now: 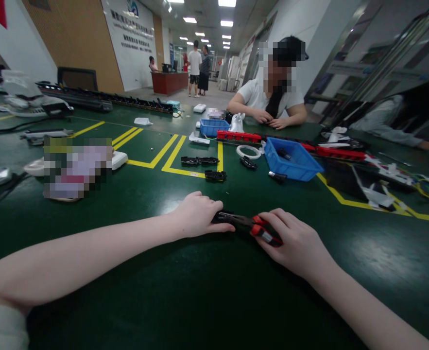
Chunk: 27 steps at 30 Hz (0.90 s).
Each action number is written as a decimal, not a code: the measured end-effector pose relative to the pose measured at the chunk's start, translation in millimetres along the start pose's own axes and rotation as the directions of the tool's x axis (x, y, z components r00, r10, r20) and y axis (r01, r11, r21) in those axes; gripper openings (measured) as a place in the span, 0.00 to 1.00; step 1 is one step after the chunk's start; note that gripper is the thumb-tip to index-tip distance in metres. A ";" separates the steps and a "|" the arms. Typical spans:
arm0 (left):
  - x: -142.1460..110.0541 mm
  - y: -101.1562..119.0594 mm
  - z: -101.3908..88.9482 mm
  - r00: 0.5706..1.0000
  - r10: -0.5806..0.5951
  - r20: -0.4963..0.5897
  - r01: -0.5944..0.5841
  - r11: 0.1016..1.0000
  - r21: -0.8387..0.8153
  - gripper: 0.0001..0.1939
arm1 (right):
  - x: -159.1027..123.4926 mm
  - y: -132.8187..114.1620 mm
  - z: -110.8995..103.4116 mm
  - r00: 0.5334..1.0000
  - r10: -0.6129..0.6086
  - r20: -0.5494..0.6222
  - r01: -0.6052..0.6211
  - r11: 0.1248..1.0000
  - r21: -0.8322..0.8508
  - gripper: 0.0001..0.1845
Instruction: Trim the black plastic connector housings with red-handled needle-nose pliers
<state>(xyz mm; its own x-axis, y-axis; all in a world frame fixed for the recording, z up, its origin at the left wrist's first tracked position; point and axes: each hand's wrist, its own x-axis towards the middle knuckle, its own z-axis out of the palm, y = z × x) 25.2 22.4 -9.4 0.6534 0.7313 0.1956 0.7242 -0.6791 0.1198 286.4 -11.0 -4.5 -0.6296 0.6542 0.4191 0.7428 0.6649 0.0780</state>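
My right hand (294,238) is closed around the red and black handles of a pair of pliers (263,231). The dark jaws point left and meet a small black part (223,217). That part is pinched between the thumb and fingers of my left hand (197,215). Whether the jaws grip the part or only touch it, I cannot tell. Farther up the green table (156,272) lie several similar black pieces (199,161), some inside a yellow tape outline.
A blue bin (292,163) with dark parts stands right of centre, near a white ring (248,152). Behind it runs a long red strip (239,136). A blurred phone-like object (79,172) is at the left. Across the table sits a person (272,97).
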 end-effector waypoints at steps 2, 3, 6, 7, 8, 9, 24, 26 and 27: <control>0.3 1.6 0.3 1.000 -0.024 0.001 0.024 1.000 0.013 0.29 | 0.9 -1.8 0.9 1.000 0.017 0.008 -0.017 1.000 -0.022 0.14; 0.4 2.4 0.3 0.999 -0.032 0.004 0.031 0.999 0.019 0.29 | 1.3 -2.3 1.4 1.000 0.021 0.010 -0.021 0.999 -0.030 0.14; 0.5 3.5 -0.3 0.999 -0.047 0.009 0.047 0.998 0.033 0.28 | 2.0 -1.5 2.4 1.000 0.026 0.014 -0.025 0.999 -0.042 0.14; 0.6 3.4 -0.6 0.999 -0.048 0.011 0.047 0.998 0.029 0.28 | 2.1 -0.5 2.5 0.999 0.030 0.012 -0.029 0.999 -0.044 0.14; 0.7 3.2 -0.9 0.999 -0.046 0.014 0.045 0.999 0.024 0.28 | 2.1 0.6 2.4 0.999 0.037 0.008 -0.037 0.998 -0.047 0.14; 0.7 2.9 -1.2 0.999 -0.042 0.016 0.042 0.999 0.018 0.27 | 2.1 1.9 2.1 0.999 0.050 0.003 -0.050 0.997 -0.050 0.15; 1.0 0.7 -3.7 0.998 -0.052 0.027 0.054 0.997 -0.050 0.23 | 1.6 2.4 -5.1 0.998 0.050 -0.049 -0.053 0.997 -0.060 0.19; 1.1 0.7 -3.1 0.998 -0.060 0.030 0.061 0.997 -0.047 0.21 | 1.9 1.8 -5.5 0.998 0.038 -0.046 -0.042 0.995 -0.088 0.20; 1.1 0.7 -2.7 0.998 -0.061 0.030 0.062 0.997 -0.042 0.20 | 2.0 1.5 -5.7 0.999 0.030 -0.039 -0.034 0.995 -0.099 0.20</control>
<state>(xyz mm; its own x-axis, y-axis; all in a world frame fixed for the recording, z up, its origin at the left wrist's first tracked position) 25.8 22.5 -6.4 0.6146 0.7727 0.1584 0.7535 -0.6346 0.1719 287.5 -10.7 1.7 -0.5975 0.6593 0.4565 0.7826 0.6034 0.1528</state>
